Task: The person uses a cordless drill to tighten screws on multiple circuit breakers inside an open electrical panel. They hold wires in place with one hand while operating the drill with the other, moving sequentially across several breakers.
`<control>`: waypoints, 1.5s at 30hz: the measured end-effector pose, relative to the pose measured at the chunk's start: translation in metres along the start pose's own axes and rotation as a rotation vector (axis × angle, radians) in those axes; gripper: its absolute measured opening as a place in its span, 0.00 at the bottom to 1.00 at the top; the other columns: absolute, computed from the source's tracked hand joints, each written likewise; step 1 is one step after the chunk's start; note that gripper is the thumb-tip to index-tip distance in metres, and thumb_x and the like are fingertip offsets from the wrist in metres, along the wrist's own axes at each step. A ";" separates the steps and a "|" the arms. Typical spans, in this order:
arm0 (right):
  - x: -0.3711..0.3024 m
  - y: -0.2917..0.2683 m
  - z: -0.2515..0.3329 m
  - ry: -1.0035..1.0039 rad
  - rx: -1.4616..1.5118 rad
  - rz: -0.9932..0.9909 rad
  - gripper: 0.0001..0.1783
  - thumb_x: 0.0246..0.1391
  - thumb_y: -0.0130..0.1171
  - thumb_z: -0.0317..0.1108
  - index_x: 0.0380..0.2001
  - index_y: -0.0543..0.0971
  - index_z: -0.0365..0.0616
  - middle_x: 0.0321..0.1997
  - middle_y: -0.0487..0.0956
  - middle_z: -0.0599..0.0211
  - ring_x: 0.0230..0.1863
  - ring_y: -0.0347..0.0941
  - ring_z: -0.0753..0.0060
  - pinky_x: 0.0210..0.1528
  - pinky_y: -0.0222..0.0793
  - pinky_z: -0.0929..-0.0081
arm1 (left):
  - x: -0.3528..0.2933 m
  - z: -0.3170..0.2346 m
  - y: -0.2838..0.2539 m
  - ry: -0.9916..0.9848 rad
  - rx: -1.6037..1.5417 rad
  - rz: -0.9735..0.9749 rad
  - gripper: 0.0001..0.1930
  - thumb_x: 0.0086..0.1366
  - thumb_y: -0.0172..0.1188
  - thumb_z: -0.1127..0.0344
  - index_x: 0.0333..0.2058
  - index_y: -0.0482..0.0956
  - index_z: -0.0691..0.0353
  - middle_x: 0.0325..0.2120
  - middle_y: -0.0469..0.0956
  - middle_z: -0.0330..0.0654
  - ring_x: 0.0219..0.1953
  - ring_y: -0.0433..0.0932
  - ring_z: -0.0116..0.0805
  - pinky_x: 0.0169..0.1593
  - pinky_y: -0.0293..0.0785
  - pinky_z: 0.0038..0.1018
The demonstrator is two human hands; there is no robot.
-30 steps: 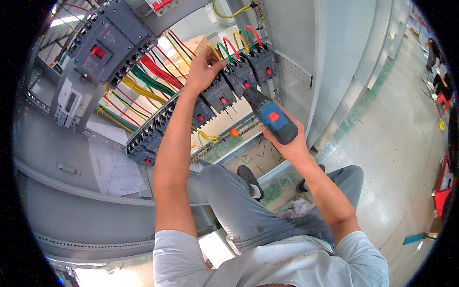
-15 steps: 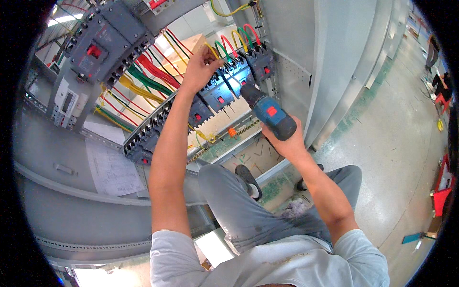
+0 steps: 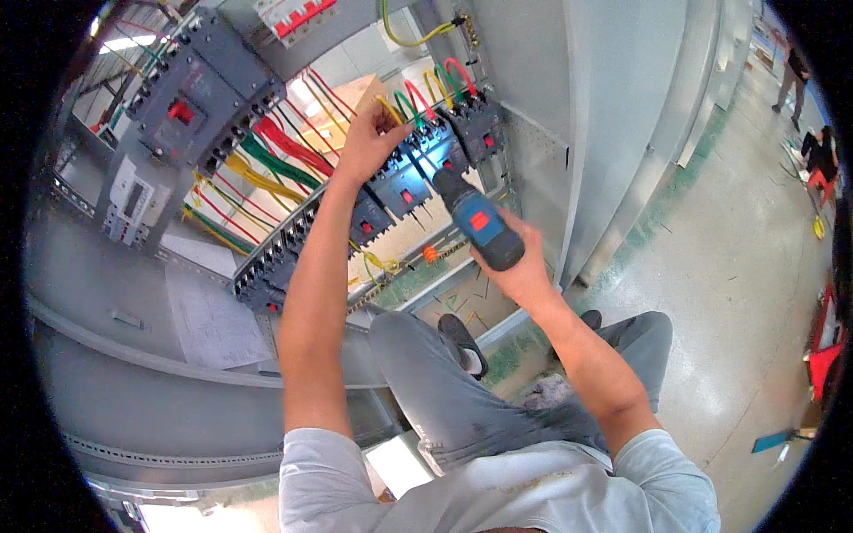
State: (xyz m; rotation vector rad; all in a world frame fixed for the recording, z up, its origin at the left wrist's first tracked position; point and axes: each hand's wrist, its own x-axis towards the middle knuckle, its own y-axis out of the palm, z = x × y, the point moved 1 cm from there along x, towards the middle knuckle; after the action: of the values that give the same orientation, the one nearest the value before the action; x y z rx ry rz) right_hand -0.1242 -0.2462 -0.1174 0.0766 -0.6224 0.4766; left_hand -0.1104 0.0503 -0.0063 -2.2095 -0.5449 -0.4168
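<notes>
The drill [image 3: 484, 233] sits in the right grip [image 3: 524, 274], nose forward.

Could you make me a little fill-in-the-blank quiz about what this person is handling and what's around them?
1. The person's ____ hand holds the power drill.
2. The square patch on the drill's blue casing is coloured ____.
3. In the picture, the paper sheet lies to the ____ of the left forearm.
4. The person's trousers are coloured ____.

Missing words: right; red; left; grey.
</notes>
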 end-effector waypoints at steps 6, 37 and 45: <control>0.005 -0.006 -0.003 0.014 -0.001 0.028 0.33 0.47 0.71 0.26 0.59 0.77 0.37 0.47 0.85 0.51 0.47 0.83 0.63 0.54 0.75 0.67 | -0.002 -0.027 -0.001 0.034 0.260 -0.429 0.37 0.55 0.78 0.47 0.52 0.76 0.70 0.44 0.80 0.51 0.44 0.79 0.39 0.49 0.76 0.33; 0.009 -0.003 -0.012 -0.087 0.045 0.056 0.35 0.51 0.70 0.31 0.64 0.75 0.41 0.53 0.84 0.48 0.52 0.84 0.54 0.56 0.76 0.66 | 0.016 0.001 0.001 -0.155 0.000 -0.067 0.41 0.59 0.76 0.48 0.61 0.72 0.73 0.48 0.82 0.49 0.53 0.79 0.34 0.58 0.74 0.31; 0.008 -0.008 -0.009 -0.057 0.050 0.070 0.33 0.52 0.69 0.31 0.63 0.75 0.43 0.51 0.84 0.48 0.52 0.83 0.50 0.53 0.76 0.66 | 0.026 -0.015 -0.001 -0.328 0.005 0.241 0.32 0.58 0.75 0.49 0.53 0.81 0.68 0.46 0.83 0.42 0.47 0.79 0.32 0.55 0.73 0.29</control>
State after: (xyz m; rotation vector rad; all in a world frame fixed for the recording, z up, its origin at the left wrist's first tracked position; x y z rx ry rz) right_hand -0.1101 -0.2487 -0.1194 0.1164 -0.6709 0.5592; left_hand -0.0906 0.0454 0.0154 -2.3175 -0.4399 0.0756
